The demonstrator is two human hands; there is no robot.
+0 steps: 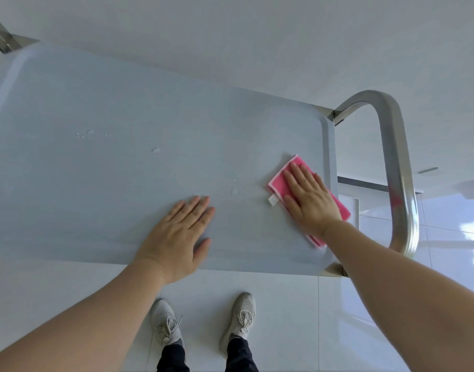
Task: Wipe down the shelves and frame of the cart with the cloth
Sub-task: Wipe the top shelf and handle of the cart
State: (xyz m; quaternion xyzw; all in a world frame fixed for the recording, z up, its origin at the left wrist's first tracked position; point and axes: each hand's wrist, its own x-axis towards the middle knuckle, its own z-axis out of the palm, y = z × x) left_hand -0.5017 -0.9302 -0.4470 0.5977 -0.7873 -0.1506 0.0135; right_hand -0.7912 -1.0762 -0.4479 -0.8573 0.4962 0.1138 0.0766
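Note:
The cart's pale blue top shelf (pixel 123 108) fills the middle of the view, with a raised rim. A folded pink cloth (pixel 280 183) with a white tag lies flat on the shelf near its right end. My right hand (pixel 309 200) presses down on the cloth, palm flat, fingers together. My left hand (pixel 178 237) rests flat on the bare shelf near the front edge, holding nothing. Water droplets (pixel 155 150) sit on the shelf to the left of the cloth. The cart's steel handle (pixel 396 162) loops off the right end.
A steel frame post (pixel 2 38) shows at the shelf's far left corner. White tiled floor (pixel 284 318) lies below, with my two feet in grey trainers (pixel 203 320) standing close to the cart's front edge. A white wall is behind the cart.

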